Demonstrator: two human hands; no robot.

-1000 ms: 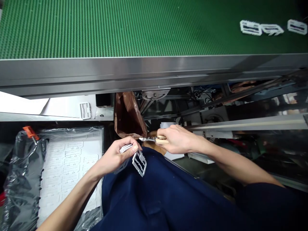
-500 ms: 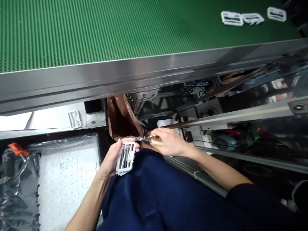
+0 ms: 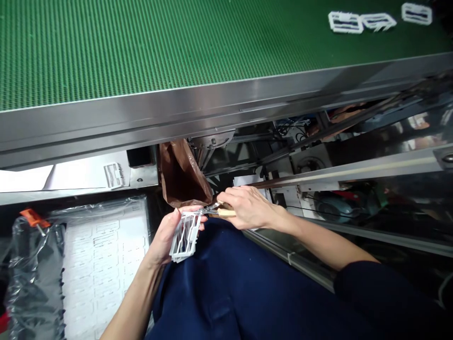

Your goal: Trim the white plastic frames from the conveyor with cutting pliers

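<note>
Left hand [image 3: 166, 234]: holds stacked white plastic frames [image 3: 193, 233], fanned face-up, presumably leaving the upper edge reachable. Right hand [image 3: 249, 208]: wrapped around cream-handled nippers [image 3: 223, 212], tips at that edge; I cannot tell whether they bite. Since half a second ago: tips, formerly just off the edge, overlap it.

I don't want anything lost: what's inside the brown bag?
In the brown bag, only its shadowed inner wall shows; the bottom is covered by its near side, so anything lying there cannot be told.
</note>
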